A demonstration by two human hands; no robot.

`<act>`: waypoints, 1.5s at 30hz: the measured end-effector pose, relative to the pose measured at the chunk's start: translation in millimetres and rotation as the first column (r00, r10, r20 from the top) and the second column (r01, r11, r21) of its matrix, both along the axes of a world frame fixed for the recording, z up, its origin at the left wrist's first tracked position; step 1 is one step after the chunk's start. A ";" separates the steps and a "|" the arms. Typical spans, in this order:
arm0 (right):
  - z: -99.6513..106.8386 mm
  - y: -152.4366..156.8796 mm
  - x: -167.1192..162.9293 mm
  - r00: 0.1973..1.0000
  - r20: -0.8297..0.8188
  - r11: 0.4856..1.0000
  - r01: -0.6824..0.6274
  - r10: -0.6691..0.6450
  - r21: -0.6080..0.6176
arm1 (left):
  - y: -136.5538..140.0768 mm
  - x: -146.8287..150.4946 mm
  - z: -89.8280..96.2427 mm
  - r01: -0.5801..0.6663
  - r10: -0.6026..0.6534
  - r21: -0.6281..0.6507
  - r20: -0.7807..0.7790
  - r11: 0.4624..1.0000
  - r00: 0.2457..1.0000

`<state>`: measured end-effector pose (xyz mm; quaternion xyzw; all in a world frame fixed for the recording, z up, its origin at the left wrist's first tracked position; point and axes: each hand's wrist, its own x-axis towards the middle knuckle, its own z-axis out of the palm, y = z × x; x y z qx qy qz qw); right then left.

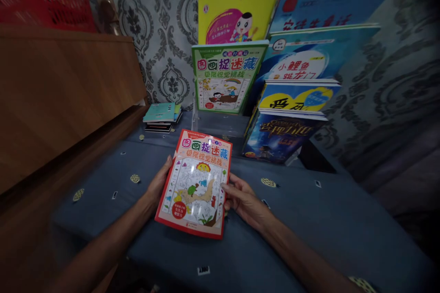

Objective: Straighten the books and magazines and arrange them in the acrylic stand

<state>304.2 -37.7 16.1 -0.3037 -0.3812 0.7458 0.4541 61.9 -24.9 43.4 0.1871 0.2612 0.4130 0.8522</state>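
A red-bordered book [195,187] is held in a two-handed grip, left hand [160,181] and right hand [243,198] at opposite edges, over blue cloth [302,201] before a green-bordered book [225,78]; light, even pressure should keep it unbent.

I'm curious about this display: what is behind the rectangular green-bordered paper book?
Behind the green-bordered book, the upper part of a bright-yellow paper book shows; its lower part is covered.
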 end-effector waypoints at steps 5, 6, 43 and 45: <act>-0.1 0.6 0.8 0.999 -0.007 0.999 0.031 -0.031 -0.012 | -1.3 -0.8 -1.5 -0.042 0.042 -0.028 -0.027 0.999 0.999; -0.1 0.7 1.0 0.999 -0.007 0.999 0.034 -0.034 -0.013 | -1.6 -1.1 -1.8 -0.060 0.059 -0.031 -0.041 0.998 0.997; -7.1 2.2 6.9 1.000 0.029 1.000 -0.006 0.006 -0.023 | 5.4 -5.7 -27.6 -0.097 0.097 -0.009 -0.044 0.995 0.994; -7.8 2.2 6.6 1.000 0.029 1.000 -0.004 0.004 -0.016 | 6.2 -5.2 -28.1 -0.103 0.103 0.004 -0.052 0.995 0.993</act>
